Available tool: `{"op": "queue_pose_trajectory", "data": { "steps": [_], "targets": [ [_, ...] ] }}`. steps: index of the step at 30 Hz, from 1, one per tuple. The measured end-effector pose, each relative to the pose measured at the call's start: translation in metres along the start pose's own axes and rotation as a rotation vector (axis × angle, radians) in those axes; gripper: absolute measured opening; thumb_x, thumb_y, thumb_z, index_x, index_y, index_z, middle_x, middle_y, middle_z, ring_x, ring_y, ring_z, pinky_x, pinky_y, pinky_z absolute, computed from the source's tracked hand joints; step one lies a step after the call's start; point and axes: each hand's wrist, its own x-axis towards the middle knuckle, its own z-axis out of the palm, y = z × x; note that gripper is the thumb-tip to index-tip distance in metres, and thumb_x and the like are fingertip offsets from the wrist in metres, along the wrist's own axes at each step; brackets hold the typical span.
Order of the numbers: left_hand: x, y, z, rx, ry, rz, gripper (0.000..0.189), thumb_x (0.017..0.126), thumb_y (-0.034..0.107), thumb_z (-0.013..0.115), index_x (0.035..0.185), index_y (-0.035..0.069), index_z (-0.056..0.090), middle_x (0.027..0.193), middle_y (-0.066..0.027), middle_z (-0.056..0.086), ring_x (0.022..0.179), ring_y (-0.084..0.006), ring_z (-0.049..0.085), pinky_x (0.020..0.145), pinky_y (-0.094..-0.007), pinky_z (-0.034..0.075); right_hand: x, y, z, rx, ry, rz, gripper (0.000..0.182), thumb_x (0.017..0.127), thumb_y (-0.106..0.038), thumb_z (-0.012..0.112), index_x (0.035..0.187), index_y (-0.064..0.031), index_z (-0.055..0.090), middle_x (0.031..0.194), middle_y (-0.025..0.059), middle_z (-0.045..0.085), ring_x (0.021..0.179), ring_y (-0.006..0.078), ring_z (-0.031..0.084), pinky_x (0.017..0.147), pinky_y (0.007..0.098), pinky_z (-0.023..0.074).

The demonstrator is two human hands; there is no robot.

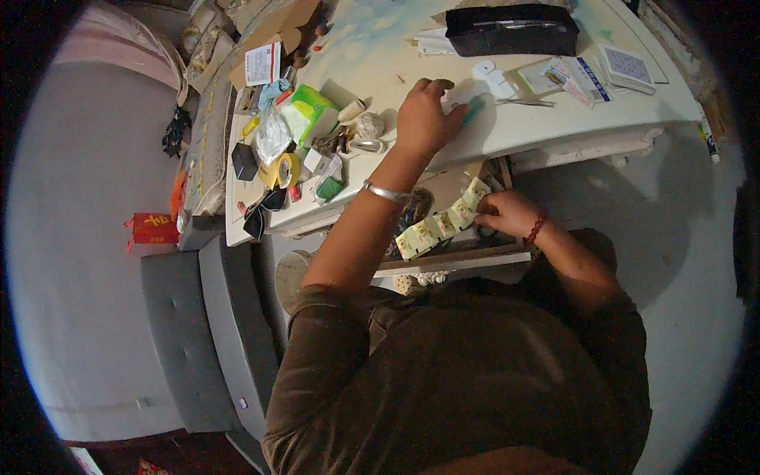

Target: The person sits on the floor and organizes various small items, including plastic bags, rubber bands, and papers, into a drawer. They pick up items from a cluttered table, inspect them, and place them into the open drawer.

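My right hand [507,212] pinches a strip of joined pale yellow sachets [436,228] near its right end. The strip slants down to the left over an open drawer [454,261] beneath the tabletop. My left hand [424,116] is above the white table [380,65], thumb and fingers apart. Beside its thumb is a blurred teal item [473,111]; whether they touch cannot be made out. White paper discs [484,69] and metal tweezers or scissors [525,103] lie right of that hand. The drawer's contents are partly hidden by the strip and my arm.
A black pouch [512,29], clear packets [537,78] and a stack of cards [626,69] occupy the table's right side. Tissues [310,116], yellow tape [288,170], thread [352,110] and a black box [244,161] crowd its left. A bin [292,279] stands below.
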Motion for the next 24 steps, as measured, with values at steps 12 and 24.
{"op": "queue_pose_trajectory", "data": {
  "steps": [12, 24],
  "targets": [
    [0.026, -0.005, 0.018, 0.084, -0.381, -0.23, 0.047, 0.061, 0.038, 0.062, 0.087, 0.0, 0.053, 0.087, -0.0165, 0.055, 0.081, -0.0289, 0.053, 0.072, -0.0349, 0.042, -0.004, 0.009, -0.003, 0.042, -0.045, -0.019, 0.032, 0.072, -0.033, 0.055, 0.083, -0.0035, 0.057, 0.074, 0.0142, 0.057, 0.069, 0.0285, 0.055, 0.064, 0.0363, 0.0427],
    [0.007, -0.009, 0.015, 0.085, -0.232, -0.178, 0.036, 0.062, 0.027, 0.062, 0.083, -0.001, 0.052, 0.083, -0.0182, 0.053, 0.077, -0.0315, 0.053, 0.069, -0.0365, 0.043, -0.004, 0.008, -0.003, 0.084, -0.06, 0.034, 0.03, 0.07, -0.029, 0.058, 0.084, -0.0027, 0.056, 0.075, 0.0137, 0.058, 0.07, 0.0263, 0.056, 0.063, 0.0342, 0.0434]
  ]
}}
